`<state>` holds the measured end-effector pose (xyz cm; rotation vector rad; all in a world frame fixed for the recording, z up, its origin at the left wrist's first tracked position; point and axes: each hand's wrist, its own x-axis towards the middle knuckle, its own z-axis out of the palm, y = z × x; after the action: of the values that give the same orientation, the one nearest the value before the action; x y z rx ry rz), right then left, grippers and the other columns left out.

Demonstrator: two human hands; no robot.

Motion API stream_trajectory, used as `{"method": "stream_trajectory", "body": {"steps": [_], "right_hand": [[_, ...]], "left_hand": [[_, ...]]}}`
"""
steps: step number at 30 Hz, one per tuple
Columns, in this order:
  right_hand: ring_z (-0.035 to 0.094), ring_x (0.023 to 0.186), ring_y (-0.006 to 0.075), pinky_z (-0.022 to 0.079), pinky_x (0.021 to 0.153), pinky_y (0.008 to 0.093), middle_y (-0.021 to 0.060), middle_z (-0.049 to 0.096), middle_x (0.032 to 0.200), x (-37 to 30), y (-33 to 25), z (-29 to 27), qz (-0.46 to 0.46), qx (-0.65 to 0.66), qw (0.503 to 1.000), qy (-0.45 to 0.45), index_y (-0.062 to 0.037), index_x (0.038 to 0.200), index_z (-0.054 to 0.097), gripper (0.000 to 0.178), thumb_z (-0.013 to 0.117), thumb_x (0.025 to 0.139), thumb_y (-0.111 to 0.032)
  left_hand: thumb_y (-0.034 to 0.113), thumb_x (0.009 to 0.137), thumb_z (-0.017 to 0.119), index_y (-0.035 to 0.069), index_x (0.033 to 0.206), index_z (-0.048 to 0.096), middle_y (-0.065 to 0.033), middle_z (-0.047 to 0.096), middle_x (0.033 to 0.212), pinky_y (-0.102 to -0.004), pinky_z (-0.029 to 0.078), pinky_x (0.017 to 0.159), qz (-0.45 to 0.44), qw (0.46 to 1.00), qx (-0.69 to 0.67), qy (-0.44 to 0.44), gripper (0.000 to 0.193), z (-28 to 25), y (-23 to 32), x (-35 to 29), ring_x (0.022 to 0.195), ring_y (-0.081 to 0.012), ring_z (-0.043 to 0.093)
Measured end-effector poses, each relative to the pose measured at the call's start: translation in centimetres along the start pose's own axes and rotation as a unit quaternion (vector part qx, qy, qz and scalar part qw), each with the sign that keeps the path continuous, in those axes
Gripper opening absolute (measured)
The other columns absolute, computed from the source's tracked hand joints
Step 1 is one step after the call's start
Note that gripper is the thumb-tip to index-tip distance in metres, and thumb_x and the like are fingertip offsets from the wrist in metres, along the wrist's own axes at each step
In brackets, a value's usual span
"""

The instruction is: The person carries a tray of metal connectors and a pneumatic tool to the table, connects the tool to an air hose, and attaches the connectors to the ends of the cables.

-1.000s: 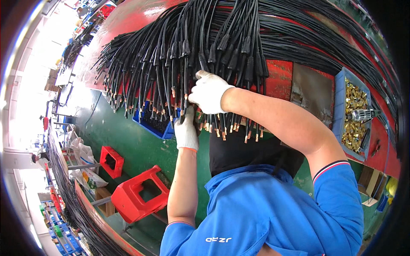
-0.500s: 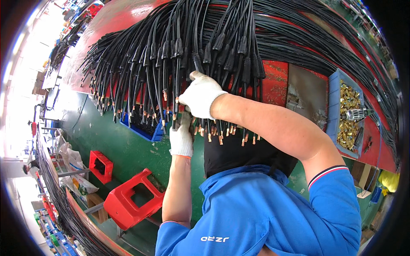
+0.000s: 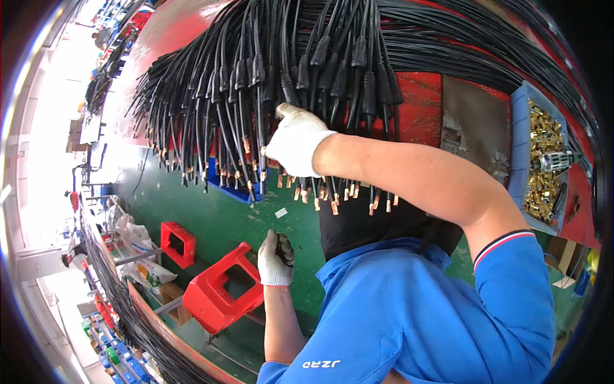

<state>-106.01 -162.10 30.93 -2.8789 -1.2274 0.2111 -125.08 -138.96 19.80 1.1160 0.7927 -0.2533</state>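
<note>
A thick bundle of black cables (image 3: 211,96) hangs over the edge of the red table, with black moulded boots and copper-coloured ends. My right hand (image 3: 299,142), in a white glove, is closed around a cable (image 3: 289,89) whose boot runs down into the grip; the held part is hidden by the glove. Lower down and apart from the cables is my left hand (image 3: 276,259), gloved in white with grey on the fingers. Its fingers are curled, and whatever may be inside them cannot be made out.
On the right of the red table (image 3: 416,115) stands a blue-grey bin (image 3: 519,160) of brass-coloured parts, with a metal-bodied tool (image 3: 555,161) lying over it. A blue tray (image 3: 233,187) sits below the cable ends. Red plastic stools (image 3: 220,288) stand on the green floor at left.
My left hand has dropped away from the cable ends toward my body. My right hand stays at the cables. The whole view has shifted slightly.
</note>
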Motion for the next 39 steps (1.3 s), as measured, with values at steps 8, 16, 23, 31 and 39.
{"method": "stream_trajectory", "body": {"steps": [8,16,23,31,39], "right_hand": [[0.071,0.090,0.0307,0.048,0.103,0.0427,0.0098,0.072,0.078,-0.7,2.4,5.0,-0.059,0.100,0.921,0.371,-0.0103,0.081,0.072,0.011,0.069,0.082,-0.021],[0.070,0.099,0.0327,0.051,0.095,0.0441,0.0134,0.066,0.111,-0.6,2.1,1.4,-0.002,0.070,0.979,0.193,-0.0169,0.135,0.063,0.045,0.061,0.090,-0.013],[0.065,0.115,0.0241,0.056,0.085,0.0414,0.0077,0.063,0.122,0.5,0.9,-0.3,-0.042,-0.077,0.987,0.132,-0.0198,0.103,0.076,0.019,0.061,0.093,-0.024],[0.070,0.111,0.0288,0.056,0.095,0.0434,0.0076,0.071,0.119,1.6,3.3,0.1,-0.098,-0.032,0.991,0.086,-0.0197,0.116,0.075,0.026,0.065,0.092,-0.024],[0.070,0.103,0.0284,0.056,0.088,0.0439,0.0043,0.070,0.108,1.3,3.9,0.6,-0.123,0.010,0.977,0.173,-0.0203,0.121,0.070,0.033,0.070,0.090,-0.034]], "left_hand": [[0.026,0.106,0.059,0.009,0.103,0.066,0.0035,0.055,0.074,-0.0219,0.032,0.047,0.142,0.980,-0.087,-0.109,0.018,6.7,7.8,0.0,0.061,-0.0084,0.049],[0.048,0.090,0.074,0.004,0.107,0.075,-0.0194,0.075,0.096,-0.0444,0.056,0.080,0.429,0.585,0.682,0.096,0.047,14.9,11.8,0.8,0.087,-0.0363,0.073],[0.044,0.096,0.061,0.006,0.089,0.072,-0.0199,0.073,0.087,-0.0507,0.055,0.076,0.445,0.475,0.754,0.082,0.040,14.7,11.6,1.9,0.085,-0.0403,0.072],[0.031,0.100,0.053,-0.001,0.077,0.068,-0.0089,0.066,0.066,-0.0378,0.047,0.056,0.256,0.803,0.520,-0.140,0.041,8.5,11.6,-0.2,0.057,-0.0232,0.062],[0.019,0.100,0.054,0.000,0.113,0.069,-0.0002,0.058,0.071,-0.0227,0.034,0.044,0.127,0.990,0.008,-0.063,0.028,5.4,9.1,0.0,0.051,-0.0078,0.047]]}}
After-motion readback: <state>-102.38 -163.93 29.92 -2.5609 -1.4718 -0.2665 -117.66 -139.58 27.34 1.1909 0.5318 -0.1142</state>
